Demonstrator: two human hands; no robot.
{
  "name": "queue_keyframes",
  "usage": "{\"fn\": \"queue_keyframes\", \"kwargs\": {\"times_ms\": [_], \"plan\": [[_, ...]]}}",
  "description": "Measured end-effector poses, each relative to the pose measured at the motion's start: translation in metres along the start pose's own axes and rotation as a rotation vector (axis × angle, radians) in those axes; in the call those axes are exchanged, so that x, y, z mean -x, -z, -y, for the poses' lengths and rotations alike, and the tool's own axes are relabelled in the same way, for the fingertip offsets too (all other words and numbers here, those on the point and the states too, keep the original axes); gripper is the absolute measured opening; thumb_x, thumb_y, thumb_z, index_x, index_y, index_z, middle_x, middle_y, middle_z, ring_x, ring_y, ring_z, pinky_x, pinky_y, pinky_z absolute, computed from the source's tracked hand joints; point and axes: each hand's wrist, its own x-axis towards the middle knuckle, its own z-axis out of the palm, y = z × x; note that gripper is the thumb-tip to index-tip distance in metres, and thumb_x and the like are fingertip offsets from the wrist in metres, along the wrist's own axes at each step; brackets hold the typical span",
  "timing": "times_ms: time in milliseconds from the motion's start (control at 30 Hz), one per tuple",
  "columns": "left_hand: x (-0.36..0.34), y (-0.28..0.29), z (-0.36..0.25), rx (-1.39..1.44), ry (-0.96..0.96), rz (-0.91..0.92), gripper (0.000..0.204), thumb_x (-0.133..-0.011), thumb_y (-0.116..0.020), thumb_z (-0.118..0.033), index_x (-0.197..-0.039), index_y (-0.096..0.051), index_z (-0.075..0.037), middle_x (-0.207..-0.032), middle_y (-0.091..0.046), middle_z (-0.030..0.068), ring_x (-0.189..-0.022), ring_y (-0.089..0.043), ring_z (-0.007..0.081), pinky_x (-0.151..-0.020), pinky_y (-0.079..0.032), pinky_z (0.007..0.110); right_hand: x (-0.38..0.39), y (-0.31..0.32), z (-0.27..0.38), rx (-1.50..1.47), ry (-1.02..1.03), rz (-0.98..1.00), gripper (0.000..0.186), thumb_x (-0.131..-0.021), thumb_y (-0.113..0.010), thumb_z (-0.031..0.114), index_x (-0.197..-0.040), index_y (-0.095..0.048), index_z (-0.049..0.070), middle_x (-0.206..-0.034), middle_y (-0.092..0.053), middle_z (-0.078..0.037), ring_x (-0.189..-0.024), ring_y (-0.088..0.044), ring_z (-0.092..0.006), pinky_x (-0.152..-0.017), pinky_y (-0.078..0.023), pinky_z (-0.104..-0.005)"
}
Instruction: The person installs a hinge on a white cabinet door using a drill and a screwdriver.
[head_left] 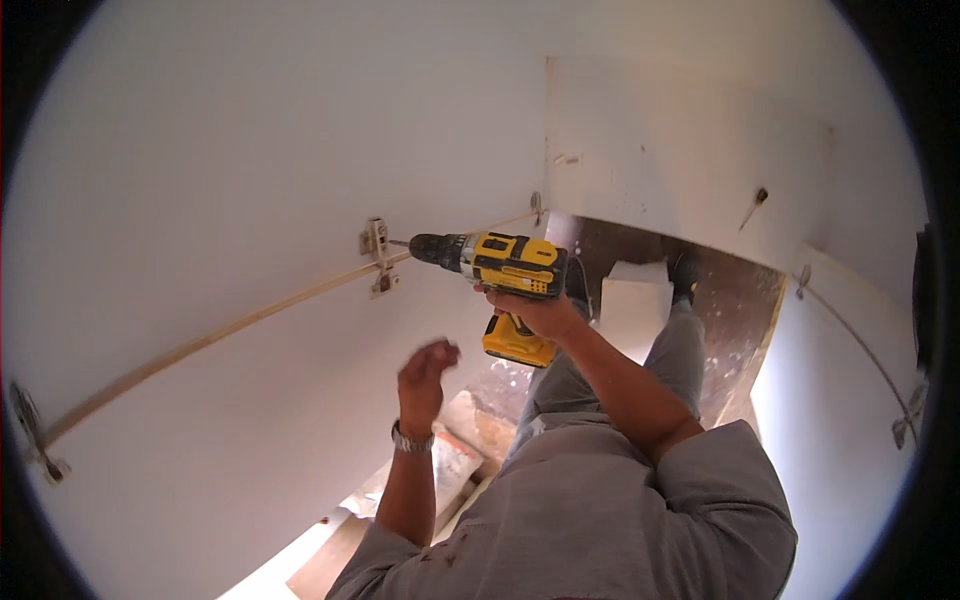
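In the head view, the right hand (533,312) is wrapped around the grip of a yellow and black cordless drill (515,265), just off the centre toward one o'clock, with its battery block hanging below the fingers. The drill lies nearly level, and its bit (399,243) points to nine o'clock, at a metal hinge (378,236) fixed to the white panel (250,180) at ten o'clock; the tip is right at the hinge, though whether it touches cannot be told. The hinge spans a pale wooden edge (230,336) that runs down toward eight o'clock, where another hinge (38,440) sits near the rim. The left hand (424,372), toward seven o'clock, is raised in front of the lower white panel (230,455), its fingers drawn in to a narrow, blurred bunch; whether anything small is between them cannot be told. A metal-banded watch (412,437) circles that wrist. At two o'clock a dark-handled screwdriver (757,203) lies tilted against a white surface (690,150), and small pale pieces (567,159) show at one o'clock. At six o'clock a printed bag (455,462) lies beside the person's grey shirt (560,510).
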Motion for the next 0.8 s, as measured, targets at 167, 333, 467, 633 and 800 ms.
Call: {"fn": "queue_keyframes", "kwargs": {"times_ms": [167, 333, 467, 633, 800], "plan": [[-0.09, -0.034, -0.074, 0.503, -0.086, -0.053, 0.038, -0.103, -0.046, -0.027, -0.127, -0.052, 0.002, -0.119, -0.063, 0.0112, -0.111, -0.06, 0.0225, -0.099, -0.047, 0.038, 0.002, -0.003, 0.007, 0.161, 0.145, 0.056, 0.03, -0.084, -0.075, 0.012, -0.112, -0.066, 0.005, -0.101, -0.071, -0.005, -0.088, -0.065, -0.0125, -0.079, -0.055, -0.0286], [-0.104, -0.043, -0.067, 0.617, -0.145, 0.003, 0.037, -0.104, -0.042, -0.029, -0.126, -0.053, -0.002, -0.124, -0.061, 0.0091, -0.116, -0.057, 0.0223, -0.102, -0.043, 0.04, -0.004, 0.003, 0.002, 0.103, 0.132, 0.082, 0.032, -0.081, -0.076, 0.014, -0.11, -0.066, 0.006, -0.101, -0.071, -0.005, -0.09, -0.066, -0.0132, -0.083, -0.053, -0.0296], [-0.101, -0.05, -0.071, 0.58, -0.173, -0.059, 0.034, -0.104, -0.042, -0.031, -0.121, -0.057, -0.005, -0.12, -0.064, 0.0093, -0.112, -0.06, 0.0215, -0.099, -0.045, 0.04, -0.009, 0.009, 0.011, 0.187, 0.136, 0.15, 0.037, -0.078, -0.079, 0.017, -0.111, -0.065, 0.007, -0.103, -0.07, -0.005, -0.094, -0.066, -0.0147, -0.087, -0.052, -0.03], [-0.099, -0.051, -0.076, 0.58, -0.183, -0.074, 0.032, -0.104, -0.042, -0.028, -0.121, -0.055, -0.005, -0.12, -0.063, 0.0082, -0.111, -0.059, 0.0204, -0.098, -0.045, 0.039, -0.014, 0.012, 0.007, 0.152, 0.163, 0.182, 0.038, -0.076, -0.079, 0.018, -0.11, -0.065, 0.008, -0.103, -0.071, -0.005, -0.094, -0.067, -0.0167, -0.089, -0.051, -0.0306], [-0.102, -0.045, -0.069, 0.61, -0.178, -0.077, 0.032, -0.104, -0.042, -0.026, -0.121, -0.055, -0.003, -0.119, -0.063, 0.0089, -0.111, -0.059, 0.0208, -0.097, -0.046, 0.039, -0.016, 0.009, 0.002, 0.011, 0.2, 0.191, 0.036, -0.076, -0.079, 0.016, -0.109, -0.066, 0.009, -0.103, -0.071, -0.005, -0.095, -0.066, -0.0179, -0.09, -0.051, -0.0316]]}}
